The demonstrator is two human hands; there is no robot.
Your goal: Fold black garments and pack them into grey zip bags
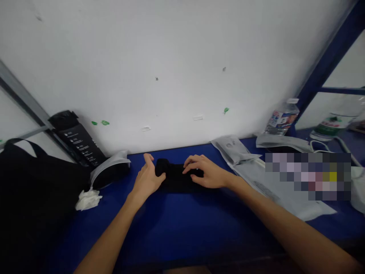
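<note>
Black folded fabric (pixel 173 179) is being pressed onto a blue tabletop (pixel 171 228) in the head view, between 2 bare hands. Its left end is being touched by the spread fingers of the left hand (pixel 146 180), while the unclenched fingers of the right hand (pixel 207 171) are being laid over its right end.

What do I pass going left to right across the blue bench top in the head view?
Black tote bag, crumpled white tissue, left hand, folded black cloth, right hand, white plastic packaging.
</note>
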